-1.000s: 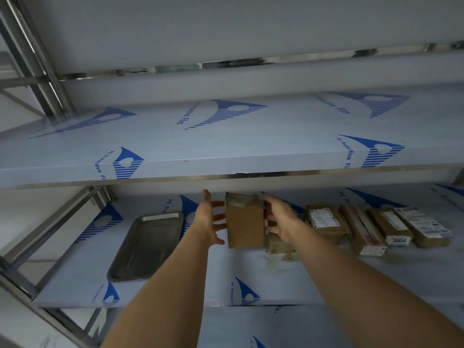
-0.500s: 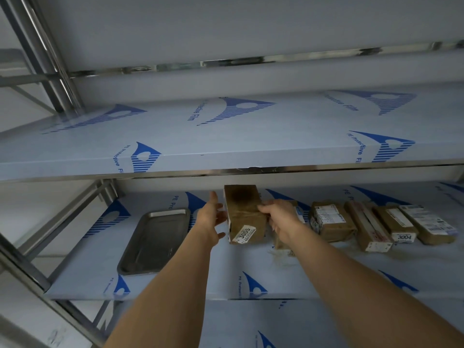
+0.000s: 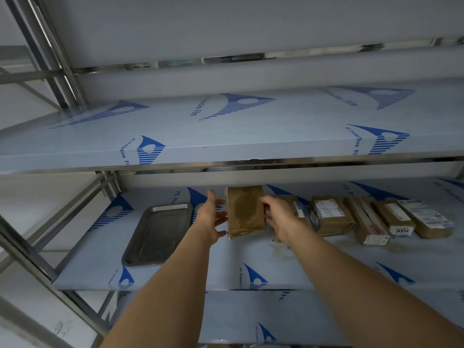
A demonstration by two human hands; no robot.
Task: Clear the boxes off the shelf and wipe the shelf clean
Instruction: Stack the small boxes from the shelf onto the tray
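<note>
The brown box point(image 3: 245, 212) we hold is plain cardboard wrapped in glossy clear tape, with a darker patch across its facing side and no label that we can see. It stands on end, tilted a little, between our two hands over the middle shelf point(image 3: 326, 267), just right of the metal tray point(image 3: 157, 233). Whether its lower edge touches the shelf we cannot tell. Our right hand point(image 3: 278, 217) grips its right side, thumb on the front face and fingers curled behind. Our left hand point(image 3: 212, 218) is spread flat with fingers apart, the fingertips against the box's left edge. Behind our right hand another box point(image 3: 292, 204) is partly hidden. Farther right lies a row of boxes point(image 3: 376, 219) flat on the shelf, brown, with white labels, one reading 3004 point(image 3: 401, 231). The shelf wears pale protective film with blue logos, and a smudge of dirt point(image 3: 283, 248) shows below our right wrist.
</note>
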